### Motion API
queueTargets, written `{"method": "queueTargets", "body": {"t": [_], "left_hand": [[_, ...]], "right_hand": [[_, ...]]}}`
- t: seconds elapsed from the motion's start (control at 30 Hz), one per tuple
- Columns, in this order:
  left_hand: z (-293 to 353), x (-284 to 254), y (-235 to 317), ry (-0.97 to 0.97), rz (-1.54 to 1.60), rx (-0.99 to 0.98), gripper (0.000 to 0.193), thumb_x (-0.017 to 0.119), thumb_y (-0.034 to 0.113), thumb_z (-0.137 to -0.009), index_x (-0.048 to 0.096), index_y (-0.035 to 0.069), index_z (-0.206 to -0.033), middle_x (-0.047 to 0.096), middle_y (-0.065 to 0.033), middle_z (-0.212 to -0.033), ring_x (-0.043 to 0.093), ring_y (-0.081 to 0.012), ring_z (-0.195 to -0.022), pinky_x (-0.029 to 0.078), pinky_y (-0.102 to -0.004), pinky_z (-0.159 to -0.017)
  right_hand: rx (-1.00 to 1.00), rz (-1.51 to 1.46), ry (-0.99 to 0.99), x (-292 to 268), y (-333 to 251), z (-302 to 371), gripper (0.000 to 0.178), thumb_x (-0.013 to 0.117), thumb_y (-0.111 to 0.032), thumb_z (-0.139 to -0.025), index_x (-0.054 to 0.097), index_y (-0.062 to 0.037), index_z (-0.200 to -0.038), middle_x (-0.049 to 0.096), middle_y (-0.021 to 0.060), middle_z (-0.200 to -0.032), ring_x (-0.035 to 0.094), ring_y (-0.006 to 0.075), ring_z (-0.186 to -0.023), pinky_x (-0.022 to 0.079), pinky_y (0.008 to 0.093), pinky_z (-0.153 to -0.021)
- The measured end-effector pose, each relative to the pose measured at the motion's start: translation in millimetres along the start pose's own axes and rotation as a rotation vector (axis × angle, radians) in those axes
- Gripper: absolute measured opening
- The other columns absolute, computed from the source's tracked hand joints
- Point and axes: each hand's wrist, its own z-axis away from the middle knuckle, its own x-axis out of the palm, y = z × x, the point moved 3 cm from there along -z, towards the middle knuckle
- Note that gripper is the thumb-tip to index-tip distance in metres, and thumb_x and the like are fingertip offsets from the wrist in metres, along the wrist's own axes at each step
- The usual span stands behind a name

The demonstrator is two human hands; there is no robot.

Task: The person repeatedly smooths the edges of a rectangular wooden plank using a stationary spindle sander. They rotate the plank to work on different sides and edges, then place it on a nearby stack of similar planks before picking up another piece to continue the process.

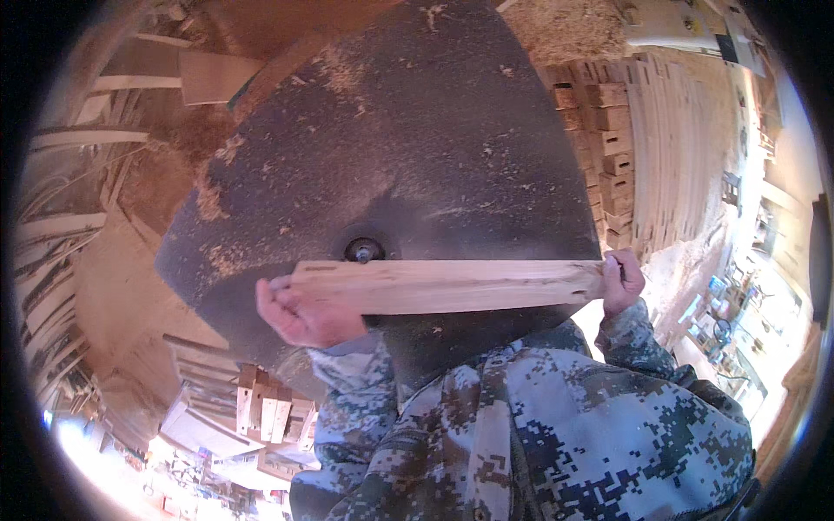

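A pale wooden board [452, 288] lies crosswise in front of me, with a dark slot or mark near its left end. My left hand [313, 314] is closed about the board's near left corner, its fingers slightly blurred. At the other end my right hand [623, 283] grips the board, fingers curled over the end. Just beyond the far edge of the board, near its left end, a round dark cutter spindle [364, 250] stands up from the dark machine table [434, 165]. The board's far edge comes close to the spindle; whether they touch I cannot tell.
Wood shavings [217, 260] are scattered over the table. Past its right edge are stacked slotted wooden pieces [615, 187] and long boards [673, 156]. Curved wooden pieces [61, 226] lie at the far left. More upright pieces [263, 408] stand at the lower left.
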Motion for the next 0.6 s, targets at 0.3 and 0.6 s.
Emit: {"method": "queueTargets", "body": {"t": [0.3,0.6], "left_hand": [[-63,-35,-5,0.119,-0.299,0.032,0.049,0.039,0.031,-0.116,0.045,-0.004,-0.15,0.065,-0.0135,-0.12,0.064,-0.0259,-0.111,0.056,-0.038,-0.096],[-135,-102,-45,0.309,-0.281,0.044,0.054,0.048,0.032,-0.114,0.055,-0.013,-0.142,0.061,-0.0204,-0.137,0.062,-0.0303,-0.117,0.051,-0.0372,-0.104]], "right_hand": [[-0.108,-0.103,0.022,47,-80,-28,0.018,0.06,-0.004,-0.105,0.067,0.0008,-0.121,0.061,0.0049,-0.097,0.057,0.0132,-0.087,0.048,0.0282,-0.08],[-0.35,-0.181,-0.007,116,-156,-45,0.029,0.055,0.002,-0.105,0.059,0.0013,-0.134,0.061,0.008,-0.098,0.06,0.0172,-0.086,0.051,0.0308,-0.083]]}}
